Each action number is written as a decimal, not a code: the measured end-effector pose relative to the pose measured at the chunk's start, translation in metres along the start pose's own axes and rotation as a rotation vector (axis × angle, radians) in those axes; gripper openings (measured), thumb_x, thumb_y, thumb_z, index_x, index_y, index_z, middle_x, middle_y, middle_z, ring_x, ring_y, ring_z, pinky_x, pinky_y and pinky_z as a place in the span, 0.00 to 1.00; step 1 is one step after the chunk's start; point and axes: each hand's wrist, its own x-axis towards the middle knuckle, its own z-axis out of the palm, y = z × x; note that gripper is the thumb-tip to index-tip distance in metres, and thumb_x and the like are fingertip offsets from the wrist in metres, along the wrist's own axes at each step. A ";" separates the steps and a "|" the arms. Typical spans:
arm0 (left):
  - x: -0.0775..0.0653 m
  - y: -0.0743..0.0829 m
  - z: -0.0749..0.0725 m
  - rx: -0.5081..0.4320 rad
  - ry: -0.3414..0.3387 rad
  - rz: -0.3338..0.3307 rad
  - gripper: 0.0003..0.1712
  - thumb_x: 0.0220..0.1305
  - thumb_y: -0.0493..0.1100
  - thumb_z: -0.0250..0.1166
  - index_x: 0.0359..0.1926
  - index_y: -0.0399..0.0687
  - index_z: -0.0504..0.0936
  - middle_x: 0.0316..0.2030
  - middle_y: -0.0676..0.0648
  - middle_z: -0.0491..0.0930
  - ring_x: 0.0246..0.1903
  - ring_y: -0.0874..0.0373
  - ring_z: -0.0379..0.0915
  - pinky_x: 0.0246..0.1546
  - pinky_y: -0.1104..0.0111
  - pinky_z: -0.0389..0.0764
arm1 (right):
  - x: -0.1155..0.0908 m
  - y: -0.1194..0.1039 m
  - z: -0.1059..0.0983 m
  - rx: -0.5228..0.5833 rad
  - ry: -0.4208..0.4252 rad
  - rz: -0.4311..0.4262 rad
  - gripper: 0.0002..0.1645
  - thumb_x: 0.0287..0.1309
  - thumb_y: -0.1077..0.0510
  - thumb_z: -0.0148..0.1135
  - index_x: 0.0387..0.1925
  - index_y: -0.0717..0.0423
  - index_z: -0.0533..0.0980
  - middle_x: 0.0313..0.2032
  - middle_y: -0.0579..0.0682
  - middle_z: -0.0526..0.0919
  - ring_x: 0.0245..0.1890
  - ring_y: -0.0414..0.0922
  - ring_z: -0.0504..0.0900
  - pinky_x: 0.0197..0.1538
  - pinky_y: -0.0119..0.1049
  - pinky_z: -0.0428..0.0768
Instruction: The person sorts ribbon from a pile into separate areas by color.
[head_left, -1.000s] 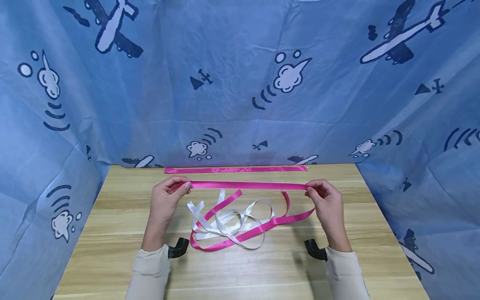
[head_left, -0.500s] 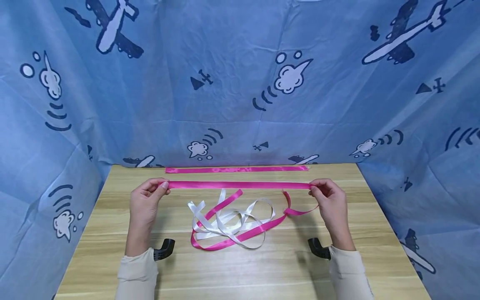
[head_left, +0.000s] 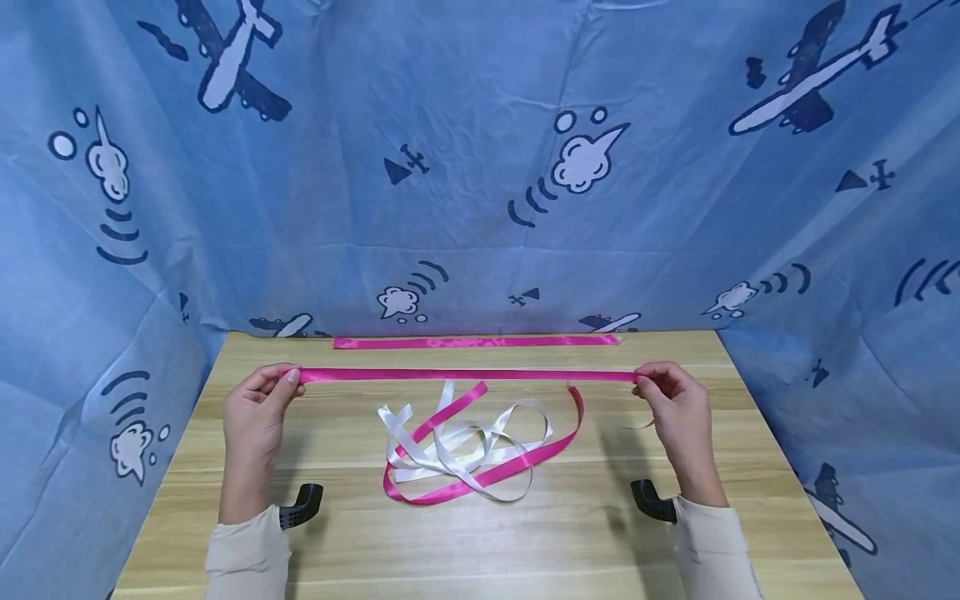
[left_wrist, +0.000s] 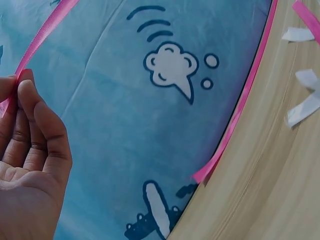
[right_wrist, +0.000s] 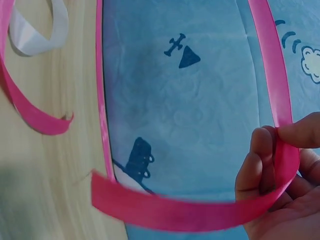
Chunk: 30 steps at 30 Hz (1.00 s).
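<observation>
A pink satin ribbon (head_left: pixel 465 375) is stretched level between my two hands, above the table's far half. My left hand (head_left: pixel 258 408) pinches its left end between thumb and fingers. My right hand (head_left: pixel 678 408) pinches it toward the other end, and in the right wrist view a loose tail (right_wrist: pixel 185 215) curls out below the fingers. Beneath the stretched ribbon lies a loose tangle of white ribbon (head_left: pixel 450 450) with a second pink ribbon (head_left: pixel 431 498) looped across it.
Another pink ribbon (head_left: pixel 480 342) lies straight along the back edge of the wooden table (head_left: pixel 480 550). Blue cloth (head_left: pixel 465 183) printed with aeroplanes hangs behind and at both sides. A black wrist-camera mount (head_left: pixel 302 506) juts inward from the left sleeve, with its twin (head_left: pixel 652 501) on the right.
My left hand has moved well to the left and my right hand slightly right, so more ribbon spans between them. The tail below my right hand has drawn off the pile.
</observation>
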 end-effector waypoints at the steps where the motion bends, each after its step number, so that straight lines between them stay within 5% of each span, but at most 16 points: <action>1: 0.000 0.000 -0.002 -0.008 -0.001 0.000 0.04 0.69 0.32 0.68 0.38 0.41 0.89 0.29 0.53 0.87 0.27 0.64 0.82 0.40 0.77 0.85 | 0.000 0.001 -0.001 -0.006 -0.001 0.005 0.09 0.70 0.65 0.64 0.48 0.66 0.82 0.32 0.33 0.83 0.32 0.31 0.83 0.37 0.21 0.81; 8: 0.004 0.001 -0.013 0.018 0.031 -0.034 0.02 0.69 0.34 0.70 0.39 0.42 0.88 0.30 0.53 0.86 0.27 0.64 0.82 0.40 0.78 0.85 | 0.004 0.002 -0.010 -0.033 0.011 0.049 0.09 0.72 0.64 0.63 0.49 0.66 0.81 0.29 0.31 0.83 0.32 0.29 0.82 0.28 0.25 0.79; 11: 0.007 0.002 -0.016 -0.003 0.045 -0.028 0.02 0.68 0.33 0.69 0.38 0.41 0.89 0.29 0.52 0.86 0.26 0.64 0.83 0.39 0.78 0.85 | 0.009 0.003 -0.013 -0.009 0.021 0.053 0.10 0.72 0.65 0.62 0.49 0.68 0.81 0.29 0.31 0.83 0.31 0.30 0.82 0.35 0.22 0.80; 20: 0.012 0.002 -0.023 -0.013 0.043 -0.037 0.06 0.68 0.33 0.70 0.43 0.34 0.87 0.30 0.52 0.87 0.26 0.63 0.83 0.40 0.77 0.85 | 0.017 0.009 -0.019 0.078 0.044 0.099 0.07 0.70 0.67 0.63 0.46 0.69 0.80 0.28 0.35 0.84 0.29 0.33 0.82 0.35 0.22 0.80; 30: 0.016 0.000 -0.028 -0.032 0.064 -0.046 0.02 0.66 0.33 0.71 0.39 0.40 0.89 0.29 0.51 0.88 0.26 0.63 0.83 0.39 0.77 0.86 | 0.021 0.010 -0.023 0.135 0.082 0.132 0.04 0.69 0.70 0.63 0.43 0.67 0.81 0.29 0.37 0.84 0.27 0.33 0.83 0.37 0.21 0.81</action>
